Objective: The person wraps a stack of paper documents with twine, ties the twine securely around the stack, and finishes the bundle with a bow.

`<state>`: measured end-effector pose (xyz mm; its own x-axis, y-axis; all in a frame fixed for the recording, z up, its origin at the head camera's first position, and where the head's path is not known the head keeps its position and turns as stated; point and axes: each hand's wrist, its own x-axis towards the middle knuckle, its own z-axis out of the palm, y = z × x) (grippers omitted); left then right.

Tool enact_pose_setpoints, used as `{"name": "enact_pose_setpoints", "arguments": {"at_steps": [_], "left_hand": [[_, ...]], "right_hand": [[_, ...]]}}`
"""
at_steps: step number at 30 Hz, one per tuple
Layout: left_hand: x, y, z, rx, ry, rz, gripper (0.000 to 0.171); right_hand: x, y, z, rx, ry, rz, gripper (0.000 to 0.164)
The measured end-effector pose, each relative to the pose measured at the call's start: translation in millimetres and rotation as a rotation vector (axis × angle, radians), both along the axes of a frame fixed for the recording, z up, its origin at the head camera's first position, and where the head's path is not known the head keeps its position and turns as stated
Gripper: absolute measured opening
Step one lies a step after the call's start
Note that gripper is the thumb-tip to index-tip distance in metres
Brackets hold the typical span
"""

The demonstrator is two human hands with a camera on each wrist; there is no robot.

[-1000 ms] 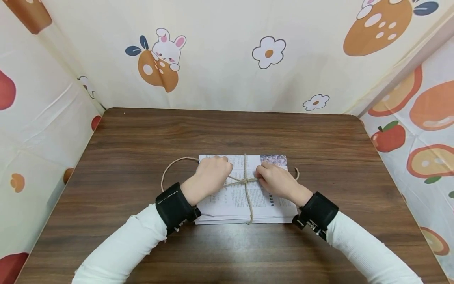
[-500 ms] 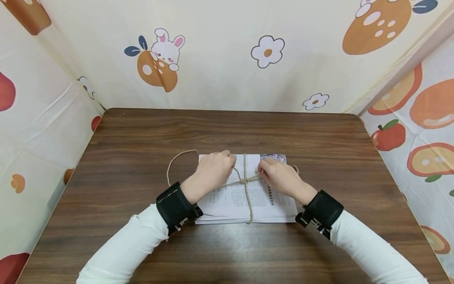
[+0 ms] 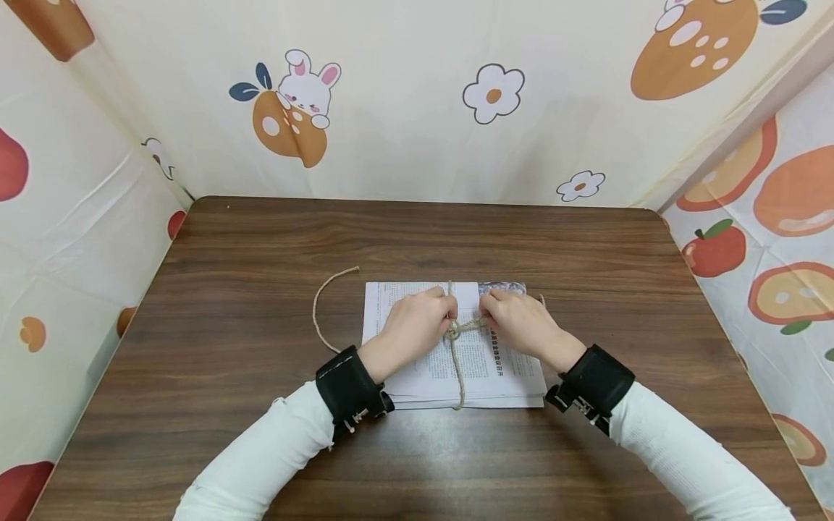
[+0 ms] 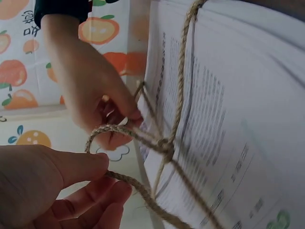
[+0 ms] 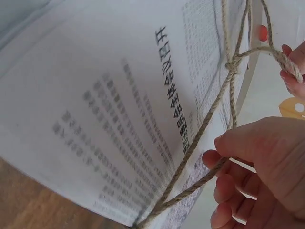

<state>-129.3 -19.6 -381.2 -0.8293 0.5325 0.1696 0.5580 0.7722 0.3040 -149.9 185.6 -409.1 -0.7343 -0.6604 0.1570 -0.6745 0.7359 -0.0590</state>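
A flat stack of printed newspaper sheets [image 3: 482, 380] lies on the table, bound crosswise with beige twine [image 3: 458, 376]. The strands meet at a knot [image 4: 166, 149] on top of the stack. Just left of that knot, my left hand [image 3: 417, 322] pinches a bent loop [image 4: 108, 128] of the twine between thumb and fingers. To the knot's right, my right hand [image 3: 524, 324] pinches another strand [image 5: 202, 180] with thumb and forefinger. A loose tail of twine [image 3: 316, 311] curves out past the left side of the stack.
The brown wood-grain table [image 3: 260, 239] extends around the stack. Patterned cloth [image 3: 404, 145] with rabbits, flowers and fruit hangs behind and on both sides. Black bands [image 3: 352, 387] circle both wrists.
My left hand has moved right, up to the knot, and the twine it holds now bends into a loop. The loose tail at left has drawn in. The right hand has shifted slightly right.
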Motion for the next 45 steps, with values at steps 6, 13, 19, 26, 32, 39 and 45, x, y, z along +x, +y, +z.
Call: {"name": "enact_pose_setpoints", "arguments": {"at_steps": [6, 13, 19, 26, 32, 39, 45], "left_hand": [[3.0, 5, -6.4, 0.019, -0.018, -0.021, 0.005], [7.3, 6, -12.0, 0.039, -0.020, -0.023, 0.007], [8.9, 4, -15.6, 0.061, -0.032, -0.012, 0.007], [10.8, -3, -20.2, 0.107, -0.034, -0.007, 0.008], [12.2, -7, -23.5, 0.126, -0.017, -0.004, 0.008], [11.6, -8, -25.3, 0.131, -0.031, 0.002, 0.009], [10.3, -8, -23.5, 0.126, -0.039, 0.001, 0.007]], "right_hand": [[-6.4, -2, -0.2, 0.036, 0.132, 0.002, 0.013], [-12.1, -13, 5.7, 0.091, 0.283, 0.044, 0.013], [-15.4, -22, 9.4, 0.041, 0.277, 0.070, 0.011], [-19.4, -30, 11.2, -0.154, -0.018, 0.149, 0.024], [-17.7, -34, 8.6, -0.189, -0.166, 0.166, 0.032], [-15.7, -35, 4.6, -0.171, -0.242, 0.174, 0.033], [-16.2, -35, 0.2, -0.206, -0.263, 0.193, 0.033]]}}
